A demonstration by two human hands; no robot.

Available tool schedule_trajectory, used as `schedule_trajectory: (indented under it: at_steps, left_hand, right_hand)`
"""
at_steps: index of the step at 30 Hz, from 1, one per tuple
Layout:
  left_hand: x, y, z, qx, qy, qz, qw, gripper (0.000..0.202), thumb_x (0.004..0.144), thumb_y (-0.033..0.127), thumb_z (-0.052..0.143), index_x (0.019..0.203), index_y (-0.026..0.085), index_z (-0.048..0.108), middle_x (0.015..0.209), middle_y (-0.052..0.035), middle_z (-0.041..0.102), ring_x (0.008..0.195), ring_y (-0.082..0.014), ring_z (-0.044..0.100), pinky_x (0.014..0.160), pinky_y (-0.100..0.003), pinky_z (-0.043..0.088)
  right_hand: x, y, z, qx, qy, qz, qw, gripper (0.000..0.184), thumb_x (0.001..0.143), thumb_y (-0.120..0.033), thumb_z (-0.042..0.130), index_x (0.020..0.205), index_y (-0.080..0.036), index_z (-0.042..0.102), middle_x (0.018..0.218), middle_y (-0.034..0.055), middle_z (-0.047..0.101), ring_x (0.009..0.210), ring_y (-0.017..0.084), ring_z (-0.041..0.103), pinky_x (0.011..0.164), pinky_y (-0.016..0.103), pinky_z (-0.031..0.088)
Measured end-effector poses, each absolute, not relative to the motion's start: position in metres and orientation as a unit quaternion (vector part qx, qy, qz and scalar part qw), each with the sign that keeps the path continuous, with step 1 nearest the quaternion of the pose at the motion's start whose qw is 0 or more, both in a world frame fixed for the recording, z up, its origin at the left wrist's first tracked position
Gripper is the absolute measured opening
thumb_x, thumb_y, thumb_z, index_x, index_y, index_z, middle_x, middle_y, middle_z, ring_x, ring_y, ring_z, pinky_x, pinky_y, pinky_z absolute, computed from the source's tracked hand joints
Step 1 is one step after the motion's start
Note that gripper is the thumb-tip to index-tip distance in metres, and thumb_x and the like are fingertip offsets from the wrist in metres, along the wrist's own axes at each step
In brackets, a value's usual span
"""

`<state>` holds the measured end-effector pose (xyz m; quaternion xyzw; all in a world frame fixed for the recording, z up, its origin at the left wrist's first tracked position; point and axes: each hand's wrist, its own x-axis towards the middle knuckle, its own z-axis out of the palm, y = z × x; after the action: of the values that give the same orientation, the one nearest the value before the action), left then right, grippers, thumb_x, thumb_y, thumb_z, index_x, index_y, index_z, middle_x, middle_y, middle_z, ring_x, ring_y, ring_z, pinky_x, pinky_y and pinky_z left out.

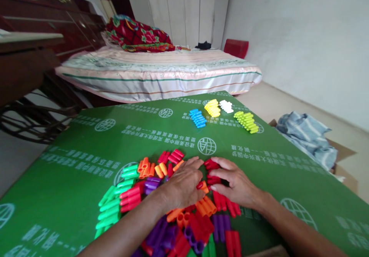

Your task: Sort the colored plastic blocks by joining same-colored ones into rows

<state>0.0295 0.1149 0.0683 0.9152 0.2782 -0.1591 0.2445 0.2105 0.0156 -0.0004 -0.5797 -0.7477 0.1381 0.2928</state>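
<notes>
My left hand (184,184) reaches over a heap of hollow, round-ended plastic caps. The end of a red cap (200,185) shows between its curled fingers. My right hand (238,182) curls its fingers and thumb round a small row of red caps (212,172) at the heap's upper right. Under and around my left hand lie orange caps (206,206), purple caps (221,226) and more red caps (131,198). Bright green caps (108,212) line the left side of the heap. My left hand and forearm hide part of the middle.
Sorted rows of blue caps (197,118), yellow caps (212,108), white caps (226,106) and lime caps (246,122) lie far back on the green printed board (155,128). A bed (161,72) stands behind. Blue cloth (305,136) lies on cardboard at right.
</notes>
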Motion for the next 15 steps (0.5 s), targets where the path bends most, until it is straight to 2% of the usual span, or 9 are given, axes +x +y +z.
schedule_trajectory:
  at_steps: [4,6,9,12,15]
  left_hand:
    - [0.015,0.121,0.074,0.914,0.285,-0.14,0.254,0.012,0.073,0.026,0.062,0.08,0.016,0.065,0.155,-0.0162,0.032,0.149,-0.0303,0.014,0.122,-0.047,0.025]
    - [0.008,0.13,0.076,0.905,0.305,-0.117,0.273,0.026,0.07,0.036,0.067,0.091,0.019,0.066,0.156,-0.0124,0.031,0.149,-0.0306,0.016,0.12,-0.049,0.028]
    - [0.004,0.155,0.072,0.898,0.335,-0.035,0.283,0.042,0.072,0.052,0.062,0.103,0.024,0.066,0.153,-0.0089,0.039,0.144,-0.0297,0.033,0.115,-0.049,0.037]
    - [0.01,0.192,0.064,0.884,0.372,0.053,0.279,0.048,0.071,0.061,0.057,0.101,0.024,0.067,0.145,-0.0087,0.049,0.13,-0.0291,0.05,0.11,-0.045,0.043]
    - [0.022,0.231,0.055,0.865,0.401,0.096,0.285,0.058,0.066,0.068,0.055,0.1,0.023,0.067,0.144,-0.0092,0.05,0.111,-0.0288,0.062,0.097,-0.043,0.051]
  right_hand:
    - [0.208,0.011,0.004,-0.561,-0.749,0.143,0.323,0.023,0.084,-0.029,0.067,0.104,-0.019,0.073,0.132,0.0159,0.061,0.126,0.026,0.055,0.104,0.042,0.047]
    - [0.211,0.01,0.006,-0.545,-0.75,0.123,0.356,0.023,0.085,-0.03,0.066,0.104,-0.02,0.072,0.128,0.0134,0.065,0.122,0.024,0.059,0.102,0.04,0.049]
    - [0.243,0.022,0.01,-0.575,-0.692,0.035,0.435,0.026,0.084,-0.034,0.066,0.107,-0.023,0.072,0.122,0.0108,0.068,0.115,0.023,0.063,0.1,0.042,0.05]
    - [0.312,0.049,0.013,-0.647,-0.553,-0.044,0.523,0.03,0.082,-0.043,0.067,0.104,-0.023,0.073,0.116,0.0097,0.071,0.11,0.026,0.064,0.102,0.047,0.048]
    - [0.394,0.085,0.01,-0.704,-0.388,-0.04,0.593,0.046,0.077,-0.057,0.063,0.099,-0.019,0.074,0.105,0.0112,0.074,0.105,0.029,0.065,0.1,0.05,0.047]
